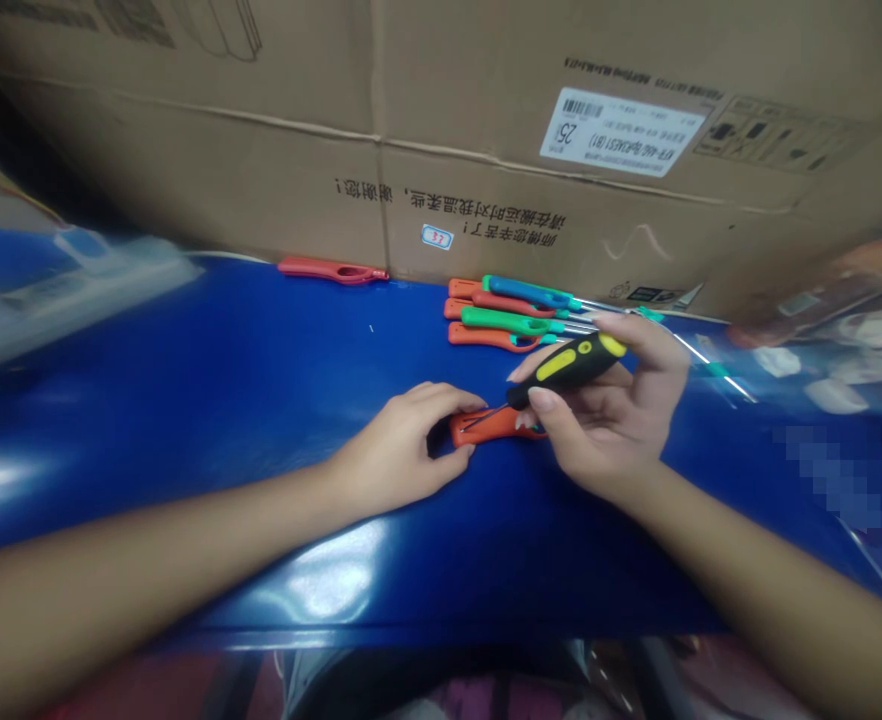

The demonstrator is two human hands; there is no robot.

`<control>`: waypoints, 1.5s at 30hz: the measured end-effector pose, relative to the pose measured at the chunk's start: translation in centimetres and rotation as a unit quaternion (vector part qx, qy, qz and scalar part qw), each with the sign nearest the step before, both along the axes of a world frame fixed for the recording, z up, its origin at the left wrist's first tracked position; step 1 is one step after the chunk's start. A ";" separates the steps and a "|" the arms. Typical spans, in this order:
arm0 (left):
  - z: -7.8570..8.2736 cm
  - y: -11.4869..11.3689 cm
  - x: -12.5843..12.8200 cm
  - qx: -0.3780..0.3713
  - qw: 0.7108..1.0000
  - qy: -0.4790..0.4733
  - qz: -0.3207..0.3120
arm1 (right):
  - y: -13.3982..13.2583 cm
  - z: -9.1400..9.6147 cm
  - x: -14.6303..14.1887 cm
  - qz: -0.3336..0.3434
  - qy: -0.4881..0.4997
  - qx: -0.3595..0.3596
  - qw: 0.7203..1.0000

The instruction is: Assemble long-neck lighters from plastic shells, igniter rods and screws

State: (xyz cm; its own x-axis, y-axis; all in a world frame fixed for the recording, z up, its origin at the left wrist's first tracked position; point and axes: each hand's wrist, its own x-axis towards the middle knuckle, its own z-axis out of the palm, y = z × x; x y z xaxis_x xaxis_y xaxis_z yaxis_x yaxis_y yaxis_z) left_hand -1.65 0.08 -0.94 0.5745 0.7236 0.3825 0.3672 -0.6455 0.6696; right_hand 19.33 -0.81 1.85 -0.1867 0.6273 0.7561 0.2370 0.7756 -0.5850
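Note:
An orange lighter (495, 428) of the long-necked kind lies on the blue table in front of me. My left hand (418, 440) pinches its left end between thumb and fingers. In my right hand (621, 410) is a black and yellow screwdriver (572, 367), tilted, its thin shaft pointing down and left. The shaft's tip meets the lighter's handle near the left end. My right fingers cover the lighter's right part. Just behind, several long-necked lighters in orange, green and blue lie side by side, among them a green one (505, 321).
A large cardboard box (261, 170) stands along the back of the blue table (186, 420). Against its base lies a red lighter casing (321, 270). Blurred plastic bags (853, 340) are at the right, and a whitish translucent object (88, 300) is at the left.

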 end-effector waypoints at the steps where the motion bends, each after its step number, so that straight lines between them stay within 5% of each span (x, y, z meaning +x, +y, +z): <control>1: 0.0 0.0 0.0 0.001 1.000 -0.001 0.000 | 0.0 0.0 0.0 0.002 0.005 0.001 1.000; 11: -0.1 0.0 0.0 0.011 1.000 0.001 0.004 | 0.2 0.4 0.1 0.044 -0.049 -0.013 0.998; 18: -0.3 0.2 -0.1 -0.001 1.000 0.002 -0.007 | 0.7 0.2 0.9 -0.040 -0.091 0.088 0.991; 24: -0.1 0.2 -0.1 0.001 1.000 0.004 -0.031 | -0.1 1.7 0.8 0.003 -0.139 0.020 0.990; 29: 0.2 0.2 0.0 -0.010 0.998 0.010 -0.067 | 0.4 2.0 1.5 -0.037 -0.168 0.189 0.967; 35: 0.2 0.1 0.0 -0.013 0.997 0.011 -0.075 | 0.2 2.7 1.5 0.027 -0.166 0.053 0.984; 40: 0.5 0.1 0.1 -0.012 0.996 0.020 -0.084 | 0.3 4.0 2.3 -0.017 -0.229 0.211 0.950; 42: 0.5 0.0 0.1 -0.009 0.996 0.015 -0.084 | 0.3 4.4 2.8 0.000 -0.279 0.206 0.938; 45: 0.6 -0.1 0.1 -0.002 0.996 0.007 -0.088 | 0.3 4.4 2.9 0.024 -0.247 0.134 0.959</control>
